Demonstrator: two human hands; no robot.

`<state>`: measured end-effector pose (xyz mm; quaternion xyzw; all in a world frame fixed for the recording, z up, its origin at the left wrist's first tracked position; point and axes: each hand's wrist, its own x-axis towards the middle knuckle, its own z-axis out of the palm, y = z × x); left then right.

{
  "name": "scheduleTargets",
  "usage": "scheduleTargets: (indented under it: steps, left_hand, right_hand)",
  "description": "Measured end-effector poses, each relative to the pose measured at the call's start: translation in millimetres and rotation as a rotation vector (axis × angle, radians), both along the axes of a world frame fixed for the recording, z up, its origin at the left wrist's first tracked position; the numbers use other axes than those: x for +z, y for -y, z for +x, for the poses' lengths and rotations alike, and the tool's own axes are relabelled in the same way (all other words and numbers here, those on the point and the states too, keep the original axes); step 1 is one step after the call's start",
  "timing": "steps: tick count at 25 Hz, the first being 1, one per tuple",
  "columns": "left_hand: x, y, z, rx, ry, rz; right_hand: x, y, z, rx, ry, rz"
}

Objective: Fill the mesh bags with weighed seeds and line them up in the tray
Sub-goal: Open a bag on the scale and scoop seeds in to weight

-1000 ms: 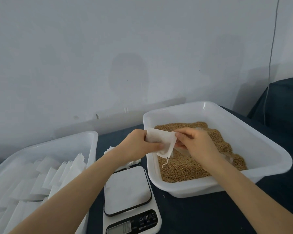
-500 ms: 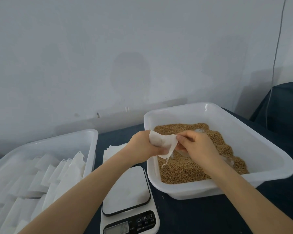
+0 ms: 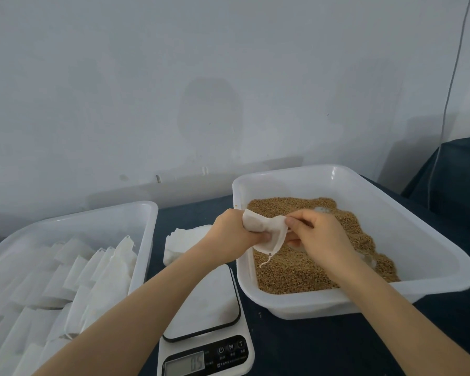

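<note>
Bag: white mesh, held in the air over the 9 o'clock side of the tub, just above the seeds. Gripped on its left part by the left hand, fingers curled round the cloth and thumb laid across the front. Pinched at its right edge by the right hand, thumb and forefinger closed on the rim. Drawn both ways, most likely to part the mouth before scooping. Flat, seemingly with nothing in it yet. Drawstring dangling from the lower corner, just above the grain.

Kept over the tub for a reason, by the look of it: to let spills fall back onto the heap and not onto the dark table.

Scale close in at 6 o'clock from the hands, display lit but too blurred to read surely. Set between tub and tray, probably for a short trip from filling to weighing to lining up. Stack of spare bags lying flat at 12 o'clock from the scale, near the left hand. Tray at 9 o'clock from the scale, holding rows of white bags leaning one on another.
</note>
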<state>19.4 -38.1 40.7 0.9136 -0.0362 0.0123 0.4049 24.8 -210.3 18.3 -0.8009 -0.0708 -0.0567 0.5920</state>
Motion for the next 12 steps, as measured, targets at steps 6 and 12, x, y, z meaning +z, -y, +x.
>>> scheduleTargets:
  steps: [6,12]
  left_hand:
    - [-2.2,1.8,3.8,-0.023,0.016,0.103]
    - [-5.2,1.6,6.6,-0.001,0.017,0.115]
  right_hand:
    - [-1.2,-1.1,0.6,-0.024,0.030,-0.107]
    - [-2.8,-1.8,0.7,0.007,0.033,-0.171]
